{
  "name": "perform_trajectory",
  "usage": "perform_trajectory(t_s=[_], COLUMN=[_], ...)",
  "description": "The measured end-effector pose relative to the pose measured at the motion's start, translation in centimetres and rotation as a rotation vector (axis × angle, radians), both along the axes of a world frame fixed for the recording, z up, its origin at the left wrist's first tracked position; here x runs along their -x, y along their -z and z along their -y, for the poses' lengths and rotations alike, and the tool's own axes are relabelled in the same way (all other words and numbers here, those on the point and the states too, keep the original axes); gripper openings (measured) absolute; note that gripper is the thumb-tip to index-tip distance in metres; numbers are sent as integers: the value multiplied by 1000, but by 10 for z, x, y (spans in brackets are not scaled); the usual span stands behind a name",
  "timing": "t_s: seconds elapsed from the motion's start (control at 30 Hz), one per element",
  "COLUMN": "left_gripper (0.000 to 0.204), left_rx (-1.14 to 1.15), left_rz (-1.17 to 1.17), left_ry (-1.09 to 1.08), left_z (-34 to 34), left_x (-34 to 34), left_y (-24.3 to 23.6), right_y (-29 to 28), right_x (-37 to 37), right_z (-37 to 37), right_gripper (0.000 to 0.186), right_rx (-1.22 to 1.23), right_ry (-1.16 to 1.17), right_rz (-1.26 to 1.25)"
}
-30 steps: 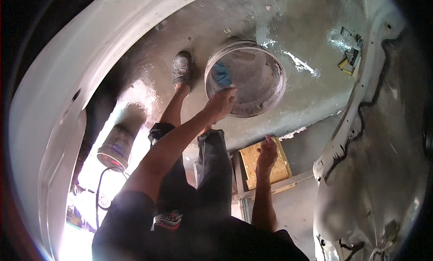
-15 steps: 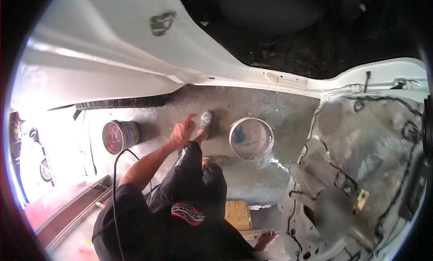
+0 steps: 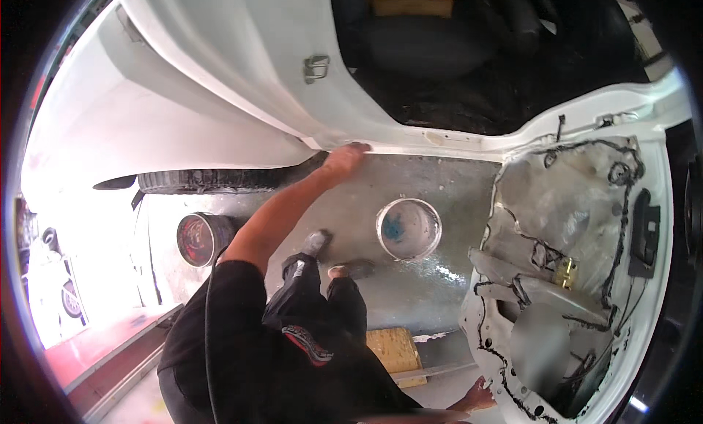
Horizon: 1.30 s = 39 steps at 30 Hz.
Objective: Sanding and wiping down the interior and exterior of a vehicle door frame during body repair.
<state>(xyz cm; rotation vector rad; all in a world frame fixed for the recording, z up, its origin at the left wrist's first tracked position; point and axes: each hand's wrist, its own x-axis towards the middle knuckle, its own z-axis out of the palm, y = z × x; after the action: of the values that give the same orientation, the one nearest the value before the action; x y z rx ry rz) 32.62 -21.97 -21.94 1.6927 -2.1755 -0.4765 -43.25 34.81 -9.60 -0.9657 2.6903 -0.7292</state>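
Note:
My left hand lies on the white sill of a car body, at the foot of the door opening. Its fingers are stretched flat over the sill and hold nothing. At the lower right, my right hand is against the near edge of an open car door. Its thumb and fingers look apart, though the fingertips are hard to make out. The door's inner side is stripped of trim and shows bare metal, black sealant lines and a yellowish latch piece. A blurred grey patch hides part of the door.
A white bucket with blue residue stands on the concrete floor, right of my feet. Further left are a paint-stained can and a tyre under the white fender. A yellow board lies behind me; a black cable hangs over my shoulder.
My left hand has moved up and right from over the floor onto the sill. My right hand has moved right to the door's edge. The view has shifted, showing more of the car interior.

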Motion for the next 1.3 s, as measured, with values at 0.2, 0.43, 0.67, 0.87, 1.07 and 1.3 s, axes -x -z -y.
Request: perform_trajectory(t_s=[0.2, 0.43, 0.67, 0.87, 1.07, 1.3], left_gripper=[26, 36, 59, 41, 39, 35], left_rx=[-163, 229, 74, 362, 339, 61], left_rz=[411, 219, 452, 344, 271, -73], left_ry=[552, 497, 523, 526, 573, 653], left_z=[24, 118, 206, 213, 205, 96], left_x=[48, 172, 247, 260, 242, 279], left_y=[-3, 62, 119, 130, 123, 189], right_y=[-4, 36, 34, 31, 40, 52], right_x=[-33, -47, -60, -70, -85, -77], right_z=[21, -51, -62, -49, -41, -3], right_gripper=[65, 64, 62, 61, 60, 58], right_rx=[-58, 649, 626, 611, 622, 651], right_ry=[-78, 308, 383, 366, 282, 323], right_rz=[-513, 173, 115, 164, 256, 227])
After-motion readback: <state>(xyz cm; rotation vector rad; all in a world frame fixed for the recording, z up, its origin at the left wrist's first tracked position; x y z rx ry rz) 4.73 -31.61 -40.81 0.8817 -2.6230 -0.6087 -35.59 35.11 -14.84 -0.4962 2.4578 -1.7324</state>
